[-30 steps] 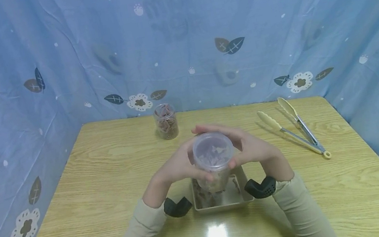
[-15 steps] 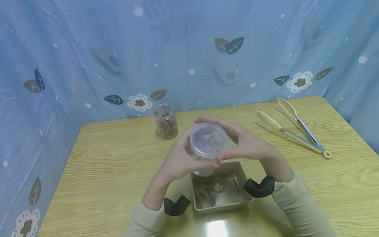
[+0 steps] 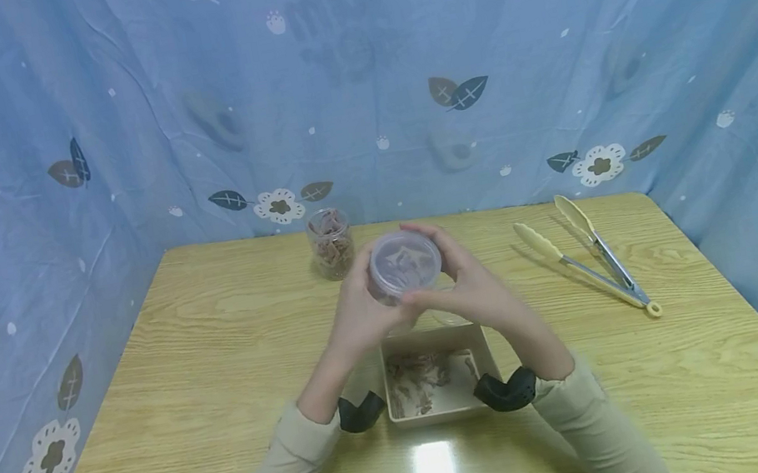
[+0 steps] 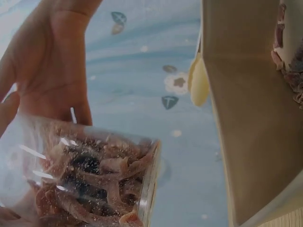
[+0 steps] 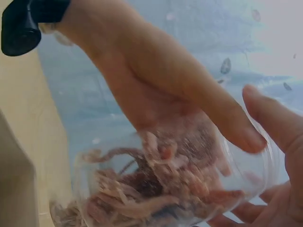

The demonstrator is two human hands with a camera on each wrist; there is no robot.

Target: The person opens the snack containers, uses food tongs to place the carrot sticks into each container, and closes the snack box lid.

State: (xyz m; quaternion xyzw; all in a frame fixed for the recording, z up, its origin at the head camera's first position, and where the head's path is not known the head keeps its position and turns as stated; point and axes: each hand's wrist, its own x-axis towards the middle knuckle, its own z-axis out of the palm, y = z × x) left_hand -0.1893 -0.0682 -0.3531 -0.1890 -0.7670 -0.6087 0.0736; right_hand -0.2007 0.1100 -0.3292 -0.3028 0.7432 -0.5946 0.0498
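Note:
A clear plastic jar with a translucent round lid is held between both hands, raised above and behind the beige tray. Curled round its left side is the left hand. The right hand grips the other side, its thumb across the front of the rim. Reddish-brown strips, like dried meat, show through the jar wall in the left wrist view. The right wrist view shows fingers of both hands about the lidded end of the jar. Below, the rectangular tray has similar strips scattered inside.
Another clear jar of strips stands at the back of the table, left of the hands. Tongs with cream tips lie spread at the right. A clear curved edge shows behind the tray. Blue patterned curtain surrounds the table.
Both hands have lifted the jar away from over the tray, moving it toward the back and slightly left. More of the tray and its strips is now visible.

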